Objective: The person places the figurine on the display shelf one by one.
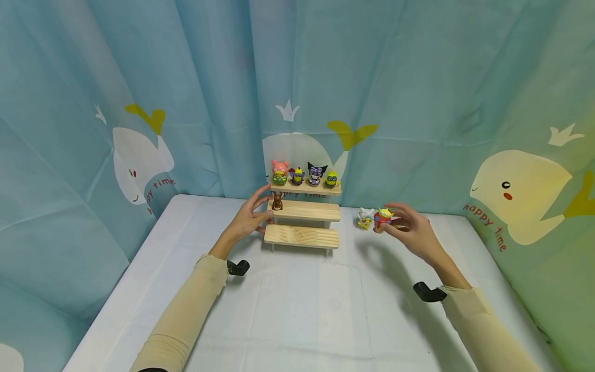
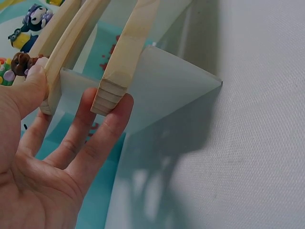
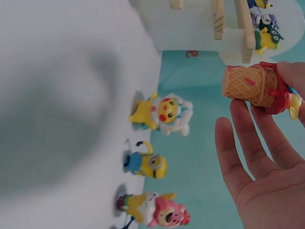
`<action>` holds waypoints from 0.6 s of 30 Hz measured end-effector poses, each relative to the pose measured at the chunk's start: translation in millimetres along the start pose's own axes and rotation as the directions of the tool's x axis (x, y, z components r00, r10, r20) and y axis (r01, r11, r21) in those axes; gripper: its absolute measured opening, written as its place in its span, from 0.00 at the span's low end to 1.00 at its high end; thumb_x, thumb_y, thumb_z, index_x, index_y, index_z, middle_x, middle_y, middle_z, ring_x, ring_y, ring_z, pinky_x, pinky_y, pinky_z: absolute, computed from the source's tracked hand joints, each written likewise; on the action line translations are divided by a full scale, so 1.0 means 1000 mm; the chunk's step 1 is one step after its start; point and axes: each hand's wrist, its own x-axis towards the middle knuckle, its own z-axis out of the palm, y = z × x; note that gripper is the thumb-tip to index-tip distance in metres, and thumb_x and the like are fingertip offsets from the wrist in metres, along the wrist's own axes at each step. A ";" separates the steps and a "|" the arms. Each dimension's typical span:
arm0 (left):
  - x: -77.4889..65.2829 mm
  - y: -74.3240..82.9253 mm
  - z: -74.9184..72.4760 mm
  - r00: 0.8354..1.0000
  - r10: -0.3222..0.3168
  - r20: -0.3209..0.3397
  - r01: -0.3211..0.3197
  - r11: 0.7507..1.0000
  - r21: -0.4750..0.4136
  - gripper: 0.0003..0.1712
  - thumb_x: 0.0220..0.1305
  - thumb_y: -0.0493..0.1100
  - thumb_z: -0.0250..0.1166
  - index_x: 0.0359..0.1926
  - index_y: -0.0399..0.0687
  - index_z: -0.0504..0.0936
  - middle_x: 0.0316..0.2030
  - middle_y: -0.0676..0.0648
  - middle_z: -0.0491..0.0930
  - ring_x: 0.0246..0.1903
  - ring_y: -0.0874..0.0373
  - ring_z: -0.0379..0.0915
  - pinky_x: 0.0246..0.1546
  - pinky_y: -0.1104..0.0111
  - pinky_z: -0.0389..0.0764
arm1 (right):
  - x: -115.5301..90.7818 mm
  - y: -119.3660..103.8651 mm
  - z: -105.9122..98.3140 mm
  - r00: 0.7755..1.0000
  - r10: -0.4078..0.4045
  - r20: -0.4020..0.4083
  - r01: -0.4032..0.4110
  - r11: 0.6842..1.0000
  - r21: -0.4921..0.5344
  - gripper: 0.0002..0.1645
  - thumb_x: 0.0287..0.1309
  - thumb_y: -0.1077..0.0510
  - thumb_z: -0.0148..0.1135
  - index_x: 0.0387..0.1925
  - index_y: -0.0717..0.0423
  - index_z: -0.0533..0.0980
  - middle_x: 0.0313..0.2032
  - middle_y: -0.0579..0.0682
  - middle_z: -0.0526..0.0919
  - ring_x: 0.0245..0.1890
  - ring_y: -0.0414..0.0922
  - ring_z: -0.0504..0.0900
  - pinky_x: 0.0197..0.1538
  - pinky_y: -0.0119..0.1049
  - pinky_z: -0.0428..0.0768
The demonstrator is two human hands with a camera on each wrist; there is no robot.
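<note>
At the left end of a three-tier wooden display stand, my left hand grips the boards, its thumb by the middle one and fingertips against the lowest one's end. A small brown figurine stands on the middle tier close to that thumb. My right hand pinches a figurine with a waffle-cone base, red body and yellow-green head, lifted above the table right of the stand. In the right wrist view the cone lies sideways, thumb on one side and fingers on the other.
Several figurines line the top tier. Behind the held figurine stands a yellow one in a white hood; the right wrist view adds a one-eyed yellow figurine and a pink bear figurine. A blue whale-print curtain backs the white table.
</note>
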 end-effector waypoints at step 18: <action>0.001 -0.001 -0.001 1.000 0.012 0.001 -0.012 1.000 0.020 0.43 0.76 0.43 0.63 0.81 0.75 0.52 0.78 0.42 0.57 0.42 0.43 0.86 0.30 0.32 0.80 | 0.039 -0.038 0.025 0.996 -0.064 0.070 0.061 0.997 0.044 0.32 0.65 0.61 0.71 0.68 0.50 0.74 0.57 0.60 0.83 0.48 0.49 0.86 0.37 0.35 0.86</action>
